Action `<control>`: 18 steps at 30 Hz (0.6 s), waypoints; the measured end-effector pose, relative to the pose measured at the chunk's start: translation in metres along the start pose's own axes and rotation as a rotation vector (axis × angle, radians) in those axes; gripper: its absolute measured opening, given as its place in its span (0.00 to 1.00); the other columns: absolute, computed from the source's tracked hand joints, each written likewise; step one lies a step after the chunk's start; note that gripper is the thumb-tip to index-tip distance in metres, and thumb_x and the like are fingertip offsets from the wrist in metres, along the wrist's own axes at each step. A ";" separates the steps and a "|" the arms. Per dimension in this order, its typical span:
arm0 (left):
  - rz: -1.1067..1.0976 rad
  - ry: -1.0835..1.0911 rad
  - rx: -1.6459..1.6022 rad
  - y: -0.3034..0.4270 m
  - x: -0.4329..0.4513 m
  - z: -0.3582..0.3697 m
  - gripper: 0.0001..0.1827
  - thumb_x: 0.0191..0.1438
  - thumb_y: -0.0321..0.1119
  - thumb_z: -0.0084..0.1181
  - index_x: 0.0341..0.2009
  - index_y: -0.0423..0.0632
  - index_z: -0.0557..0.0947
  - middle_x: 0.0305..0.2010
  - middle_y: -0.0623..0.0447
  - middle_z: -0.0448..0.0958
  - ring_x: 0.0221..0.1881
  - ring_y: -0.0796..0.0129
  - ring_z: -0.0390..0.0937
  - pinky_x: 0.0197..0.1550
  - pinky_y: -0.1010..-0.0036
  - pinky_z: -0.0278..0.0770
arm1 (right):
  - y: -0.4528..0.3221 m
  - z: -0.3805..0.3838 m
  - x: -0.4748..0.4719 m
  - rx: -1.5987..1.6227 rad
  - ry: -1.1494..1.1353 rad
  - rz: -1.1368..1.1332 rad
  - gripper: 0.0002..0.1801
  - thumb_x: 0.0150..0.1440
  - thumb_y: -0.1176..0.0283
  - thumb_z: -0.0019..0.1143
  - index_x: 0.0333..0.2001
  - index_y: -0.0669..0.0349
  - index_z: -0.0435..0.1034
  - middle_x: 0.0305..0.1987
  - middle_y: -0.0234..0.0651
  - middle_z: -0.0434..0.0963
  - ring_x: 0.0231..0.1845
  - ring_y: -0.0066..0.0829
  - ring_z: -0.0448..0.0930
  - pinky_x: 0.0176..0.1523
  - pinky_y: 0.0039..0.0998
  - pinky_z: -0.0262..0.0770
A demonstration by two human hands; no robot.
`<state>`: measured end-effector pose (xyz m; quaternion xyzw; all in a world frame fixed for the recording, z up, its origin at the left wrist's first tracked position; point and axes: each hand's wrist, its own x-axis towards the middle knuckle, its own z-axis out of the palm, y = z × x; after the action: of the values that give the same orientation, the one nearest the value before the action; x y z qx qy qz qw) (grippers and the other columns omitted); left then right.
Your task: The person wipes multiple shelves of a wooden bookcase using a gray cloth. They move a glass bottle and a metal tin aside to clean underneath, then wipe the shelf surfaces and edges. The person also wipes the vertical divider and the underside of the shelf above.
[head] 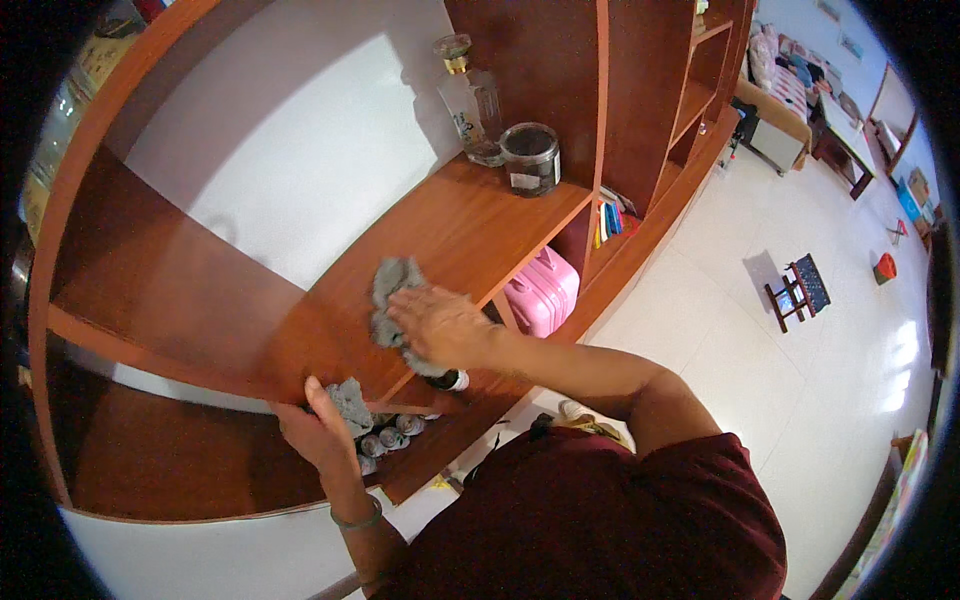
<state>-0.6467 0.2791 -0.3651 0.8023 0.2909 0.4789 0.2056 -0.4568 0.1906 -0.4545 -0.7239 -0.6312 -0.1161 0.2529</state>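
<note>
My right hand (442, 322) presses a crumpled grey cloth (396, 279) onto the top of a reddish-brown wooden shelf (420, 217). Its fingers are spread over the cloth, part of which hangs at the shelf's front edge. Lower and to the left, my left hand (322, 431) is at the front edge of the shelving with its thumb up. A second grey cloth (350, 405) sits against that thumb, in the hand's grip. The left fingers are mostly hidden. On the shelf's far end stand a clear glass bottle (472, 105) with a stopper and a dark-filled lidded jar (531, 161).
A pink hard case (546, 292) sits in the compartment below, with books (611, 217) farther along. Several cans (394, 437) and a dark bottle with a white cap (454, 380) are under the shelf. A small stool (799, 291) stands on the tiled floor.
</note>
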 end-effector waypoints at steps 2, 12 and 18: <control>0.059 0.005 0.005 -0.005 -0.001 -0.002 0.25 0.58 0.32 0.46 0.57 0.33 0.61 0.49 0.36 0.73 0.45 0.51 0.74 0.48 0.65 0.71 | 0.031 -0.020 -0.018 -0.024 0.047 0.059 0.26 0.57 0.64 0.42 0.57 0.64 0.62 0.63 0.44 0.64 0.65 0.39 0.62 0.66 0.41 0.55; -0.100 -0.049 0.010 -0.005 -0.001 -0.005 0.30 0.59 0.36 0.45 0.61 0.32 0.57 0.56 0.35 0.68 0.52 0.52 0.70 0.54 0.64 0.67 | 0.132 -0.089 -0.084 -0.175 0.128 0.148 0.24 0.55 0.67 0.49 0.56 0.63 0.64 0.61 0.40 0.67 0.64 0.38 0.64 0.66 0.39 0.57; -0.124 -0.057 -0.021 -0.004 -0.002 -0.005 0.32 0.59 0.37 0.47 0.63 0.33 0.56 0.56 0.35 0.68 0.51 0.52 0.70 0.54 0.64 0.67 | 0.106 -0.066 -0.054 -0.150 0.004 0.092 0.24 0.59 0.65 0.43 0.58 0.65 0.62 0.63 0.44 0.64 0.66 0.40 0.61 0.66 0.40 0.55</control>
<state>-0.6528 0.2807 -0.3663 0.7938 0.3290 0.4454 0.2513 -0.3532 0.1025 -0.4485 -0.7690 -0.5861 -0.1528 0.2045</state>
